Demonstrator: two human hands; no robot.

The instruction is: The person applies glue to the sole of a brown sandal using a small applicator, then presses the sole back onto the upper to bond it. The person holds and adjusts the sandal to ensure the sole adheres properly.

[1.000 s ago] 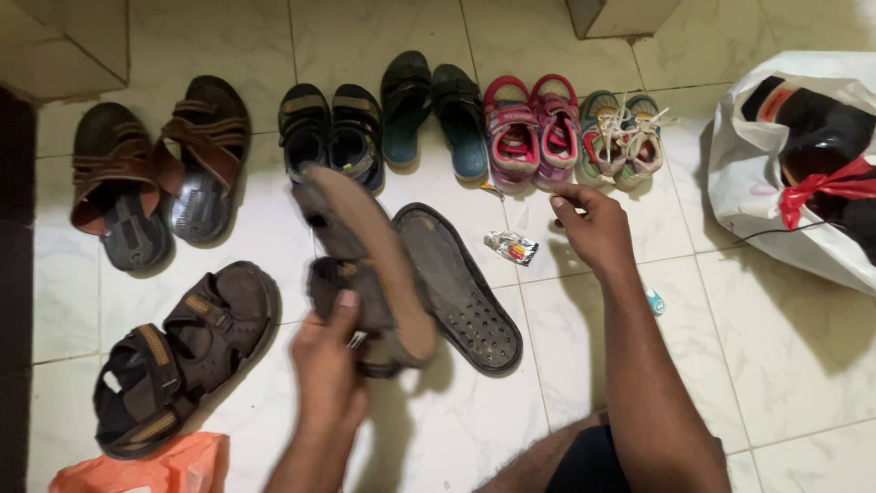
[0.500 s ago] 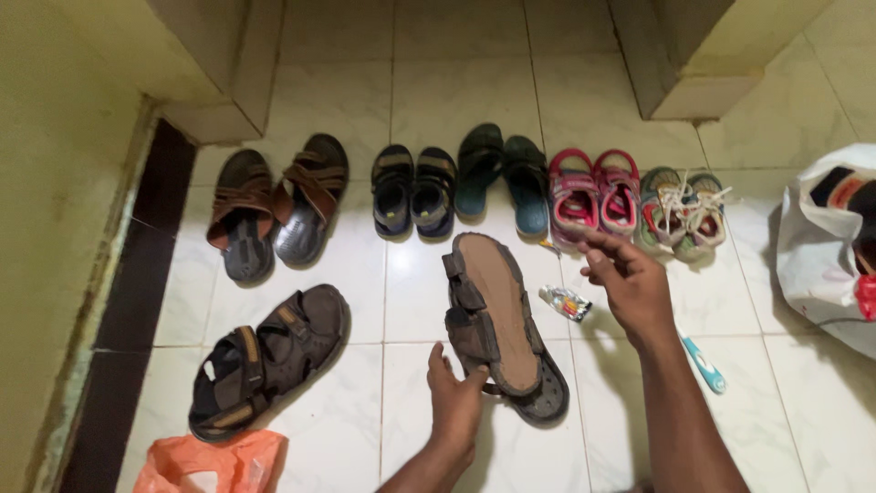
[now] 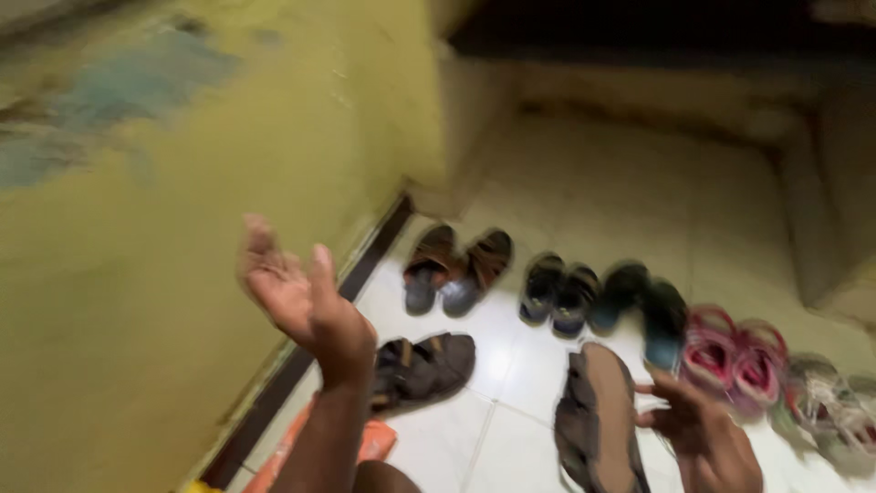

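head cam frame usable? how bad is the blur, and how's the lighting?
Head view: heavy motion blur throughout; the raised, open left hand and right hand are smeared, the row of sandals on the white tiled floor soft-edged. Dim yellowish light off the yellow painted wall; the top of the frame goes near black. No glare.

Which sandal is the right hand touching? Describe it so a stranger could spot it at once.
Start at the row of footwear on the white tiled floor. In front of that row, below the dark teal pair, lies a brown strapped sandal, with the right hand at its edge. Unlike its neighbours, it is propped on its side and lies out of the row.
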